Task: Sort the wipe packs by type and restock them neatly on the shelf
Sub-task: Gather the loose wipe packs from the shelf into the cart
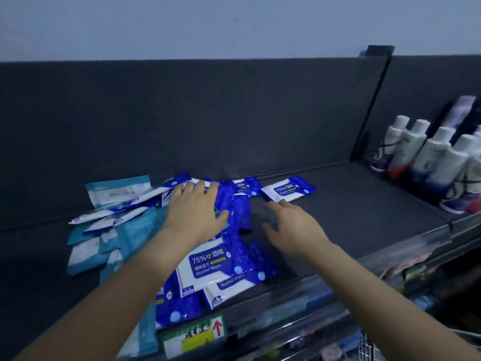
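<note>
Sorting step, looks barely begun: blue alcohol packs and teal packs lie jumbled on the shelf's left half, from back edge to front edge. Left hand lies flat on the blue heap, fingers straight, gripping nothing. Right hand is empty, fingers spread, index at the stray blue pack by the back edge (contact unclear). Next, I'd say: pull the stray in with the blues, then split off the teal.

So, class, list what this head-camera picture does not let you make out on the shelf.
- Head view: the left hand covers part of the dark-blue pile; packs beneath cannot be counted.
- Print on the light-blue packs: too small and blurred to read.
- Text on the shelf-edge label: blurred.
- The white bottles: row cut off by the right edge.
- Whether a fingertip of the right hand touches the lone pack: unclear.
</note>
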Demonstrator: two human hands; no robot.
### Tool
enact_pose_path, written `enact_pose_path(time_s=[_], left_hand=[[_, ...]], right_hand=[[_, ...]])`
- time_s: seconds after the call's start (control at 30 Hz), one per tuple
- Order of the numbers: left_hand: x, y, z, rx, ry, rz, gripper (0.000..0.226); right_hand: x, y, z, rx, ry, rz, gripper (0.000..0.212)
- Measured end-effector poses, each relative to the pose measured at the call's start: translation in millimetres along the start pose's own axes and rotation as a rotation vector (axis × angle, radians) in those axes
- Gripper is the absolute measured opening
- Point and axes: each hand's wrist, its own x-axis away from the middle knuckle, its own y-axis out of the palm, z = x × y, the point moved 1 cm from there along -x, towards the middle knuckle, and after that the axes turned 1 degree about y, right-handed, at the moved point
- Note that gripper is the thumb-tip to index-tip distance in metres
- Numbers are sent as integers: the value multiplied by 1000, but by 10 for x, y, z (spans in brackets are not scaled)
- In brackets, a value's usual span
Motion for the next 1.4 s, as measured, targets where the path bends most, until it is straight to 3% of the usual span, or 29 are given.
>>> enact_pose_path(time_s=[0.27,0.37,0.53,0.67,0.77,0.87,0.93,1.03,1.2,1.3,1.4], left_hand=[[-395,252,-140,33,139,-255,86],[-507,368,-139,74,172,-229,100],[-712,489,117,98,286,-194,87],[-860,501,351,214,332,-227,75],[-934,384,296,273,320,-253,82],[-974,221,49,273,222,-550,116],[-1009,161,-81,230,137,-752,139],[-1050,171,-134,217,95,-791,148],[-1005,142,-254,192,-33,-704,152],[-997,164,-277,43,-26,-661,144],[-1021,235,-263,206,1,-659,111]], right_hand=[[-651,110,102,21,-18,-82,54],[-830,108,234,57,-12,-78,48],[-1130,177,509,59,142,-125,44],[-1263,170,557,-69,67,-63,24],[-1356,71,693,-125,15,-23,35],[-1420,34,839,-33,-4,-328,64],[-1457,47,863,-73,-23,-403,80],[-1489,86,835,-219,44,-382,75],[-1411,186,726,-823,255,-509,20],[-1342,208,587,-1172,275,-619,29],[-1336,209,428,-1220,245,-650,52]])
